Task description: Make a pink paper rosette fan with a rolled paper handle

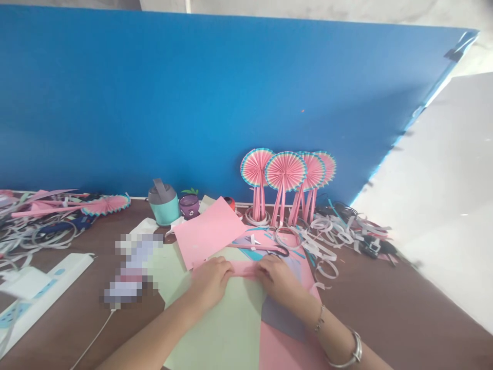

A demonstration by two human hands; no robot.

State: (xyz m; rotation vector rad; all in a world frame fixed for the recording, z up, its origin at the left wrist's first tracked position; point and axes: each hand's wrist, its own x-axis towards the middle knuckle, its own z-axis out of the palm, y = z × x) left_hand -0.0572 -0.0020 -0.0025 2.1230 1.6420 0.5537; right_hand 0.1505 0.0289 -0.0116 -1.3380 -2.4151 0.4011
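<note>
A narrow folded strip of pink paper lies across a pale green sheet, with a hand at each end. My left hand is closed on its left part, fingertips pressed on the paper. On the right part, my right hand grips it with bent fingers. Just beyond, a flat pink sheet rests at a slant. Scissors, partly covered, lie behind my right hand. More pink paper and a grey sheet show beneath my right forearm.
Several pleated pink paper fans stand against the blue partition. Curled white strips are heaped at the right. A teal cup and a purple pot stand behind. At the left are a power strip and tangled scraps.
</note>
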